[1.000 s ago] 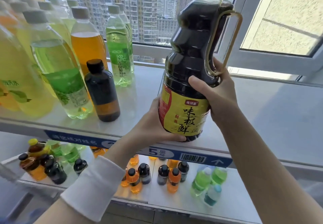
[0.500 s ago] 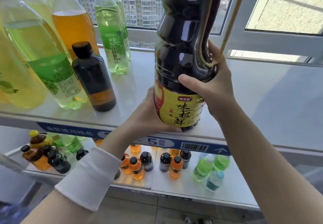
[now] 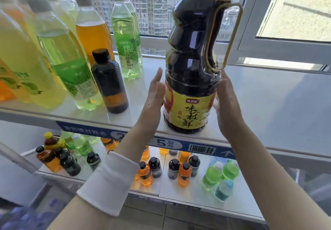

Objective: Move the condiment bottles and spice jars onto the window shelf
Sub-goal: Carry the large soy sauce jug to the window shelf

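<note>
Large soy sauce bottle (image 3: 189, 79) standing upright on the window shelf (image 3: 268, 104), near its front edge. Left hand (image 3: 152, 99) and right hand (image 3: 227, 102) flank the label, both open-palmed. Withdraw them evenly, ideally after nudging the bottle rearward from the edge.

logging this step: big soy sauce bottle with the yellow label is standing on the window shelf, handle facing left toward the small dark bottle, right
Not quite. In the head view the soy sauce bottle does stand on the window shelf, but its handle faces right, away from the small dark bottle on its left.
</note>
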The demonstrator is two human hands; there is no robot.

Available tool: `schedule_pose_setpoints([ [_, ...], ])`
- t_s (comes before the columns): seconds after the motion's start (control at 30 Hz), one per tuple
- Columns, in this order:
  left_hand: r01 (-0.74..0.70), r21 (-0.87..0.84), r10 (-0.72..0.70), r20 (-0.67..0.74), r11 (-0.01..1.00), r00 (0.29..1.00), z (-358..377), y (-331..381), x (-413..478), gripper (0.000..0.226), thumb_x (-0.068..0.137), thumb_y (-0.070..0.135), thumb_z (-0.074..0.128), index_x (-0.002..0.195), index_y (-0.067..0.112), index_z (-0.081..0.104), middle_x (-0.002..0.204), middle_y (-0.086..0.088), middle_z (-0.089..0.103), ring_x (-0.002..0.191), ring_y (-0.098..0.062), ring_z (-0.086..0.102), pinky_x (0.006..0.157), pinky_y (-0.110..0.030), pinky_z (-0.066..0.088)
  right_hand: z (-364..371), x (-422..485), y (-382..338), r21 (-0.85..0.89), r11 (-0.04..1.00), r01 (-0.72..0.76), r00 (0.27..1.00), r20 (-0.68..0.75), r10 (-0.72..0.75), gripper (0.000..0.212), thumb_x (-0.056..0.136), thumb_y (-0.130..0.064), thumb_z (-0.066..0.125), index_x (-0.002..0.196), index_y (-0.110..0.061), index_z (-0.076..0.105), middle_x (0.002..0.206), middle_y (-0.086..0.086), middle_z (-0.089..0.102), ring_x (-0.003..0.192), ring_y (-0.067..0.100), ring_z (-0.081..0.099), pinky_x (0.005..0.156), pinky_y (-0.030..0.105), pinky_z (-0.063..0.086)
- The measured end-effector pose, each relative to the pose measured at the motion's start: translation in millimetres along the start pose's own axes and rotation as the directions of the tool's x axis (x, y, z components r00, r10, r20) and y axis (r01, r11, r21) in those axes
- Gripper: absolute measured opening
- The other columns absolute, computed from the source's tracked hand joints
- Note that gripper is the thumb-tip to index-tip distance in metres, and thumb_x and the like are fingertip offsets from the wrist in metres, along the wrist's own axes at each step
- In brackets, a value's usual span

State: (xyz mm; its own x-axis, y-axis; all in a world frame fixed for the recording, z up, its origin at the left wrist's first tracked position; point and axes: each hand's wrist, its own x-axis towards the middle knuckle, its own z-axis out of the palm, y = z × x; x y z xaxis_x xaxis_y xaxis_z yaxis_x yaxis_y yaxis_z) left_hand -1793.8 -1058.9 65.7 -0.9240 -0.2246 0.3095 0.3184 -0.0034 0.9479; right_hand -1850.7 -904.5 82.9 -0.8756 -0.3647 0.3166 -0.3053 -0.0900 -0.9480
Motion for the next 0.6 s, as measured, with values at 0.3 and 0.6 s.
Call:
schedule_pose_setpoints([
  [0.3,-0.068,-0.073,0.063,-0.073,0.995,0.995,22.1,-7.0,6.5,0.046,0.099,0.029,0.020,0.142,0.011,0.025,0.135,-0.009,0.046,0.110,-0.001,0.054,0.084,-0.015,0.047,19.0,-6.9,25.9,0.132,0.984,-0.119,0.983,-0.126,0.136,0.047,0.085,-0.053,0.022,0.121,-0.029,0.041,0.109,-0.008,0.056,0.090,-0.012,0.053,0.065,0.002,0.045],
  [0.6,-0.076,-0.038,0.073,-0.058,0.996,0.996,19.8,-6.8,7.7,0.050,0.099,0.035,0.019,0.142,0.011,0.023,0.140,-0.012,0.043,0.117,-0.010,0.049,0.089,-0.016,0.046,30.0,-7.6,28.0,0.183,0.981,-0.067,0.963,-0.246,0.112,0.043,0.100,-0.033,0.020,0.132,-0.009,0.036,0.102,-0.007,0.054,0.086,-0.007,0.054,0.064,0.004,0.046],
])
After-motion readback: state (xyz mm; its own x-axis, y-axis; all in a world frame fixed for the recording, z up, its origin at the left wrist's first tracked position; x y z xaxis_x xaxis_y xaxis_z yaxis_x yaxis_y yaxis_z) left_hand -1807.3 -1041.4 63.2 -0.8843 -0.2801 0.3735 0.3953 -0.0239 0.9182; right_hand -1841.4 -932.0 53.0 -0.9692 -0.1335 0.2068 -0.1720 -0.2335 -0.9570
